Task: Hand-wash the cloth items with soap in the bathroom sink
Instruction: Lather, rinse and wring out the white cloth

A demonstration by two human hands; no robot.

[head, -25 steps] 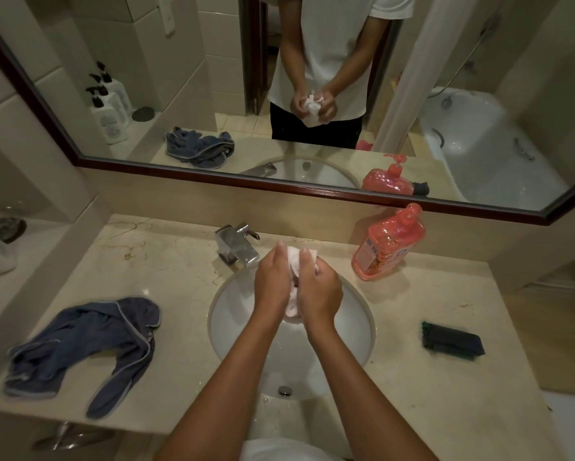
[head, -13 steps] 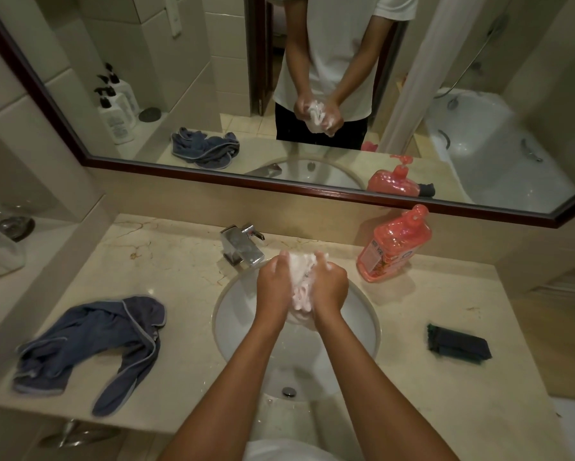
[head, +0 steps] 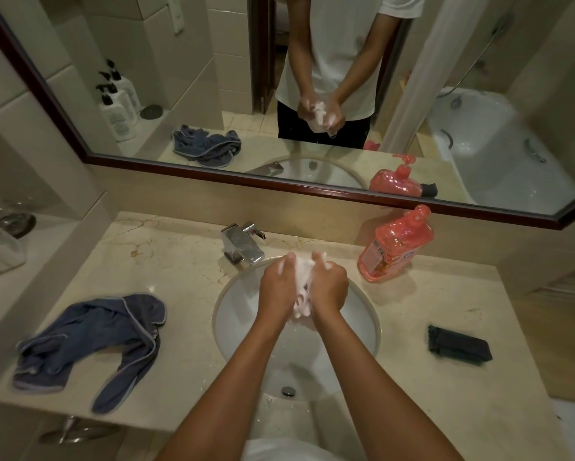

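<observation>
- One small white cloth, wet and covered in lather (head: 302,287), is bunched between both hands above the round white basin (head: 233,314), just in front of the chrome tap (head: 243,242).
- Left hand (head: 279,287) has its fingers curled around the left side of the bundle, and right hand (head: 329,284) grips the right side the same way; knuckles face up and foam shows on the fingertips.
- Judging from the suds and the pressed-together hands, the step in hand is the soapy scrub of this first item, cloth rubbed against itself over the bowl.
- No water can be seen running from the tap, so the next move likely calls for freeing one hand to lift the lever, then rinsing and squeezing the cloth out under the stream while the other hand keeps hold of it.
- Close to the right of the basin stands a pink translucent soap pump bottle (head: 396,247), upright on the beige marble worktop (head: 179,261) and near enough for another dose.
- Two further cloth items look unwashed: a crumpled blue-grey towel with pale piping (head: 93,344) lies left of the basin, well apart from it, and a folded dark green cloth (head: 459,344) lies to the right.
- By that count the task seems early, with one piece of three under way.
</observation>
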